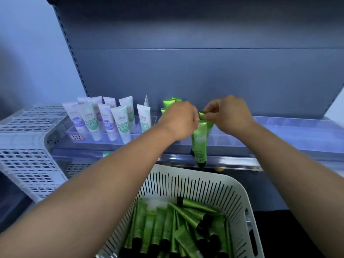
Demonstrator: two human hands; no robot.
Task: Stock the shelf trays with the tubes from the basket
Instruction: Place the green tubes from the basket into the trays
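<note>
At the far left a white slotted crate (28, 144) lies on its side against the left end of the shelf (307, 144). Just right of it, a clear tray (89, 137) at the shelf's left end holds white tubes (104, 118) standing cap down, some with purple labels and some with green. Further right, a few green tubes (170, 102) stand near the back edge of the shelf, partly hidden behind the left hand (179, 120).

That hand's fingers are curled, pinching the flat upper end of one green tube (200, 140), which hangs cap down over the front edge of the shelf near its middle. The right hand (229, 113) pinches the same flat end from the other side, its fingers curled too. The two hands are almost touching.

To the right, clear divided trays (279, 127) run along the shelf toward its right end.

Below, in front of the shelf, a white slatted basket (214, 185) holds a heap of green tubes with black caps (167, 226), lying in all directions.
</note>
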